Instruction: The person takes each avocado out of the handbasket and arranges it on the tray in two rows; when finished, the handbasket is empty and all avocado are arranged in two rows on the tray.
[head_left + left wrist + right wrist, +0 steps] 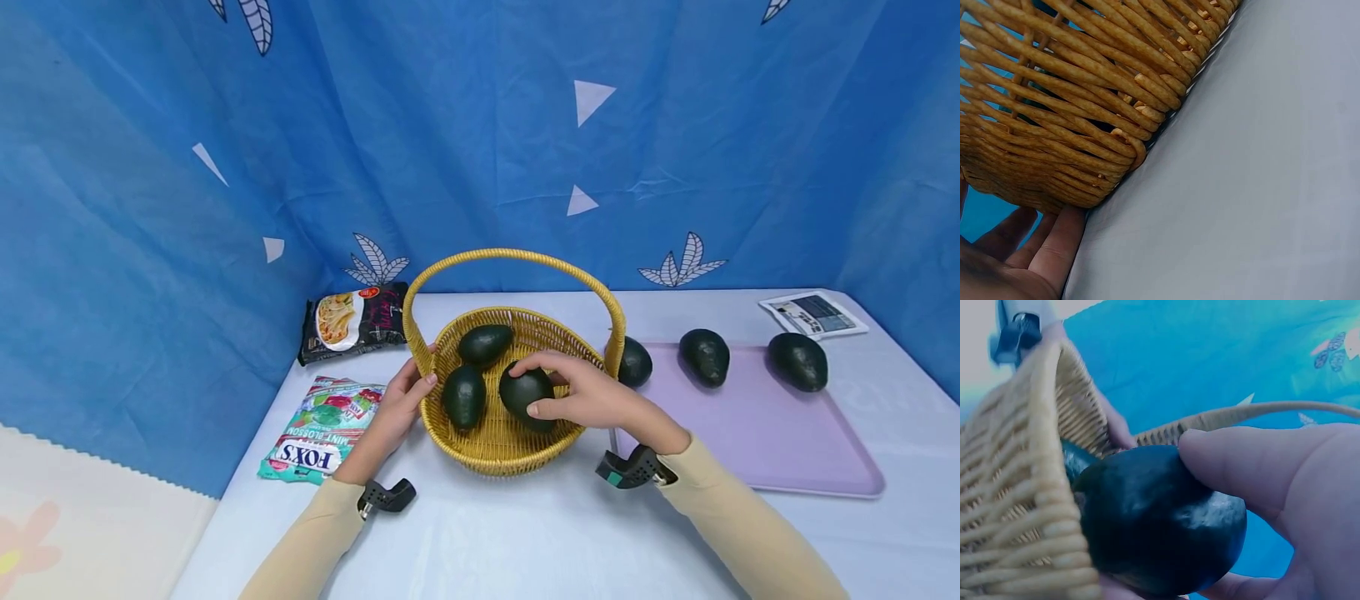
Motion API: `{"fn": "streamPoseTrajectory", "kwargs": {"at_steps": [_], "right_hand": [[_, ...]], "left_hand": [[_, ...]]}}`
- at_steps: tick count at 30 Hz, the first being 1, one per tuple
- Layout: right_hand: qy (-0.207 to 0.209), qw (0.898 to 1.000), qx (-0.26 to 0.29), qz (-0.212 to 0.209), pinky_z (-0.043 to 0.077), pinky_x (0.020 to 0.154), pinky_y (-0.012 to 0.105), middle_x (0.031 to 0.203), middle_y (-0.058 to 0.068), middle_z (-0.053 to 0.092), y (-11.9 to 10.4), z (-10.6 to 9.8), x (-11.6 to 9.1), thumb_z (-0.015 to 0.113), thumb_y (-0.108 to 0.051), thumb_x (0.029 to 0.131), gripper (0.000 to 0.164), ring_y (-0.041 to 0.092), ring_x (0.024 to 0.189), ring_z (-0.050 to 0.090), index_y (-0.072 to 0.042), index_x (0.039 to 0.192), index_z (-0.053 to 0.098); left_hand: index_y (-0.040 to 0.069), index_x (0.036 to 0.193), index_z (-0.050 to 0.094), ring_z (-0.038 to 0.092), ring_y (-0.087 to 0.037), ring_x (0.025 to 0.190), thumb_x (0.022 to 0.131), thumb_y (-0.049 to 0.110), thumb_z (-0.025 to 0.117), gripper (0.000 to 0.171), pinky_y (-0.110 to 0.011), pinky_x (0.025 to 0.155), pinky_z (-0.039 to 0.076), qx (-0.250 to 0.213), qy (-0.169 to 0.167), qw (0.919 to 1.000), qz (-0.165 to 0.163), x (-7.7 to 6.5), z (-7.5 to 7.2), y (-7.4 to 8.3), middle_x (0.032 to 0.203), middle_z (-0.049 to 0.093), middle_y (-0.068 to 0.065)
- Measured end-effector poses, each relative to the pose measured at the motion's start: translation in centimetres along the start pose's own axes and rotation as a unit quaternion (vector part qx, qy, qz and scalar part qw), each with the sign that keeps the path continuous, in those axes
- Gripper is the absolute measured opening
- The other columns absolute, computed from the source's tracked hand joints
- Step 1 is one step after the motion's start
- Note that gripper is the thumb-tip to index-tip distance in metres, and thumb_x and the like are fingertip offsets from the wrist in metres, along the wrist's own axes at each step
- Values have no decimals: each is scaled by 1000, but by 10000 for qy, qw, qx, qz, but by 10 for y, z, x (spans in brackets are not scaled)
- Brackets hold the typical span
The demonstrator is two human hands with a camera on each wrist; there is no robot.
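Note:
A yellow wicker basket (491, 460) with a tall arched handle stands mid-table, two dark green avocados (464, 397) lying inside on its left. My left hand (399, 402) holds its left side, thumb at the rim by the handle's foot; in the left wrist view, fingers (1060, 247) rest against the lower outer wall. Inside the basket's right part, my right hand (588, 393) grips a third avocado (522, 400) between thumb and fingers. The right wrist view shows this avocado (1160, 519) close up at the basket's rim, the thumb on top.
Right of the basket lies a lilac tray (757, 442) with several avocados (797, 362) along its far side. Behind it is a white-and-grey packet (813, 314). On the left are a black food packet (352, 321) and a green candy bag (322, 429). Blue curtain (480, 150) hangs behind.

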State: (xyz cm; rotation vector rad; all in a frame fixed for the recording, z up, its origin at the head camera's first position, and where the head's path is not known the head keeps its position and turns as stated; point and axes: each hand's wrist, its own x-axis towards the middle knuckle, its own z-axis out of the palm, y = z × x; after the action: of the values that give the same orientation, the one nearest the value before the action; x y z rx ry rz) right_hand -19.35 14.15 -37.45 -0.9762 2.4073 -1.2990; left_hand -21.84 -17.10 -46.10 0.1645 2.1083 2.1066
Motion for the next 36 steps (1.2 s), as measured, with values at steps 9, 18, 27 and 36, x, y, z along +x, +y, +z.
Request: {"fn": "streamPoseTrajectory", "kwargs": {"at_steps": [9, 18, 27, 36], "right_hand": [[-187, 9951, 963, -155, 63, 81, 31, 140, 26, 51, -7, -9, -28, 69, -6, 94, 42, 37, 115, 65, -5, 134, 56], [-137, 9929, 1150, -270, 65, 78, 37, 144, 34, 45, -5, -18, -65, 69, 0, 92, 40, 6, 114, 65, -6, 130, 58], [257, 9912, 1229, -419, 65, 74, 37, 148, -16, 46, 5, -31, -105, 65, 8, 91, 43, 0, 120, 60, -6, 131, 58], [726, 9966, 284, 265, 63, 74, 29, 138, 28, 54, 32, -38, -121, 73, -2, 91, 42, 34, 111, 69, -4, 130, 58]], "left_hand": [[18, 160, 34, 44, -28, 138, 105, 14, 52, 58, -19, 95, 55, -51, 3, 9999, 120, -2, -2, 0, 158, 38, -18], [17, 159, 35, 50, -17, 127, 105, 12, 51, 57, -21, 94, 57, -129, -19, 9998, 181, -3, -1, 0, 155, 41, -20], [19, 160, 34, 48, -22, 132, 105, 14, 52, 58, -22, 95, 57, -76, -79, 9999, 84, -1, -2, -3, 157, 40, -20], [19, 160, 34, 47, -24, 134, 104, 15, 53, 59, -21, 95, 56, -38, -76, 9999, 123, 0, -1, -3, 157, 40, -19]]}}
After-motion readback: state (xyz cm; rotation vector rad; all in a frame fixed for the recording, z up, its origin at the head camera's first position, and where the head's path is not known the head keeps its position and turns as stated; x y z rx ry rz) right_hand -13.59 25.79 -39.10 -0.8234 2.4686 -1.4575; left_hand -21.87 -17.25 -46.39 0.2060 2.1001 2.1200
